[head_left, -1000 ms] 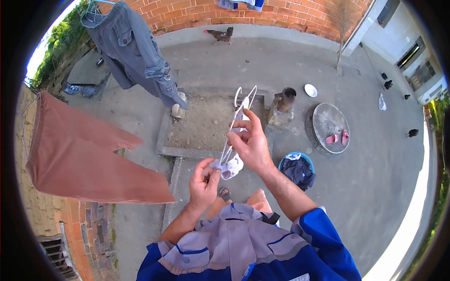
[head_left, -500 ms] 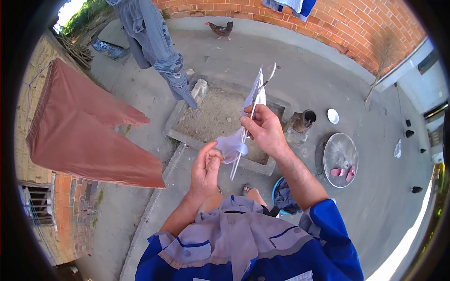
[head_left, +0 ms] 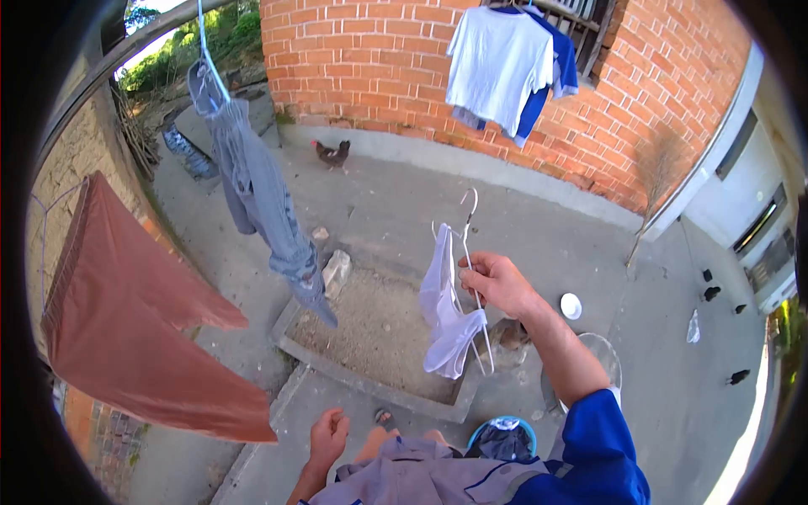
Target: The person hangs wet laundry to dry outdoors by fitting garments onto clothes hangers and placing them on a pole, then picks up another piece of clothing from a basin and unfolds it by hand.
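My right hand [head_left: 498, 284] is closed on the side of a white wire clothes hanger [head_left: 468, 231], held up in front of me with its hook upward. A small, thin, whitish-lilac garment [head_left: 450, 324], which looks like a bra, hangs from the hanger and droops below my fingers. Low near my body, my left hand [head_left: 329, 433] has its fingers loosely curled, with nothing visible in it. It is apart from the garment and the hanger.
Grey trousers [head_left: 261, 194] and brown-red trousers [head_left: 139, 311] hang at the left. Shirts [head_left: 501, 63] hang by the brick wall. A blue basin [head_left: 528, 433] with dark cloth stands near my feet. A low concrete-edged bed [head_left: 379, 396] lies ahead; a chicken [head_left: 332, 153] stands beyond.
My left hand has let go of the garment and dropped toward my body. My right hand still holds the hanger, now more upright and turned. The view has tilted up, showing more wall and shirts.
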Motion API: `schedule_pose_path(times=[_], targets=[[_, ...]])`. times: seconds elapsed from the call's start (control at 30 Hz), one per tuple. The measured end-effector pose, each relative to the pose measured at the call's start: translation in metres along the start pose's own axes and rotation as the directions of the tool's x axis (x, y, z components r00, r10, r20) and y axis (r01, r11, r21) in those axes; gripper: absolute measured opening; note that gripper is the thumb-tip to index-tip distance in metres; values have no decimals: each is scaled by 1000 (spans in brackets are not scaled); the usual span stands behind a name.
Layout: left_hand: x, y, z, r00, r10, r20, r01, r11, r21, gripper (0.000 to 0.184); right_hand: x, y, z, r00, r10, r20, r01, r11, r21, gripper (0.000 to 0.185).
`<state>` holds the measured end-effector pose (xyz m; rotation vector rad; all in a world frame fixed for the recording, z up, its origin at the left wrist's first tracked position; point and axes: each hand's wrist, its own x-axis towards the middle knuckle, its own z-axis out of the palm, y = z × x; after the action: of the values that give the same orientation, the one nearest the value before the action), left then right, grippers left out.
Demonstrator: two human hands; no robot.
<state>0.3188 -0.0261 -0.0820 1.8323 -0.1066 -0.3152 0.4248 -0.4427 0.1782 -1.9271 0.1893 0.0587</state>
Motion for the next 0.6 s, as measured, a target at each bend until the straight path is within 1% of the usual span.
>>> schedule_pose_path(times=[0.07, 0.1, 0.17, 0.2, 0.27, 0.3, 0.37, 0.4, 0.47, 0.53, 0.57, 0.6], targets=[[18, -27, -10, 997, -66, -31, 67, 997, 25, 26, 21, -13, -23, 999, -23, -41, 19, 996, -92, 30], [27, -28, -14, 999, -29, -37, 31, 998, 58, 27, 31, -16, -31, 991, -80, -110, 66, 990, -125, 29], [37, -30, -24, 999, 21, -48, -15, 992, 127, 30, 49, -39, -50, 977, -145, -154, 80, 929, -362, 29], [44, -41, -30, 1000, -20, 11, 18, 983, 184, 33, 57, -49, -60, 972, -168, -167, 71, 879, -472, 29], [60, -58, -45, 987, -118, 111, 80, 949, 305, 39, 79, -63, -82, 946, -272, -174, 98, 756, -647, 28], [63, -64, -45, 998, -26, 59, 10, 963, 270, 36, 93, -71, -93, 930, -327, -170, 107, 681, -724, 28], [60, -71, -46, 988, 143, -49, -130, 970, 206, 29, 120, -86, -118, 901, -391, -188, 78, 572, -817, 27], [59, -77, -47, 993, 102, -51, -87, 967, 241, 28, 133, -95, -130, 887, -422, -190, 60, 512, -857, 27], [55, -91, -50, 998, 12, -65, 9, 952, 307, 26, 160, -112, -154, 852, -461, -248, -1, 471, -882, 26], [42, -95, -50, 994, -50, -93, 78, 940, 332, 24, 189, -130, -177, 806, -503, -311, -104, 397, -912, 24], [40, -96, -49, 991, -79, -107, 112, 932, 346, 23, 200, -142, -188, 785, -537, -310, -116, 364, -924, 22], [41, -111, -46, 983, -140, -120, 169, 945, 280, 21, 211, -153, -199, 763, -569, -307, -130, 330, -935, 21]])
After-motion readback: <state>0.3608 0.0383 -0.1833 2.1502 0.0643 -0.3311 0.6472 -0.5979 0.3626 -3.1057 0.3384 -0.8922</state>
